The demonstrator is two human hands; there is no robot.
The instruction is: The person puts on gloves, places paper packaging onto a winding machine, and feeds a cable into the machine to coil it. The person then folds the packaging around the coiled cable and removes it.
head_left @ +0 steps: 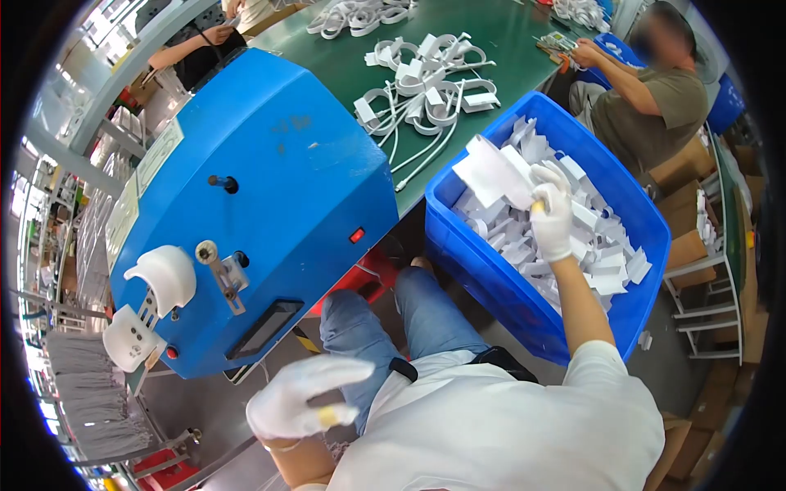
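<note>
My right hand (553, 214), in a white glove with a yellowish patch at a finger, is over the blue bin (547, 344). It grips a flat white piece (495, 170) that looks like folded card or plastic; its exact kind is unclear. Below it, many similar white pieces (606, 266) fill the bin. My left hand (307, 398), also gloved in white, hovers near my lap with fingers and thumb apart and nothing visible between them. It is slightly blurred. To its upper left stands a blue machine (270, 164) with two curved white holders (168, 278) on its front.
Bundled white cables (430, 82) with white wraps lie on the green table (508, 49) behind the bin. At upper right a seated person (655, 98) handles small items. Another person's arm (192, 49) shows behind the machine. Cardboard boxes (688, 213) stand at right.
</note>
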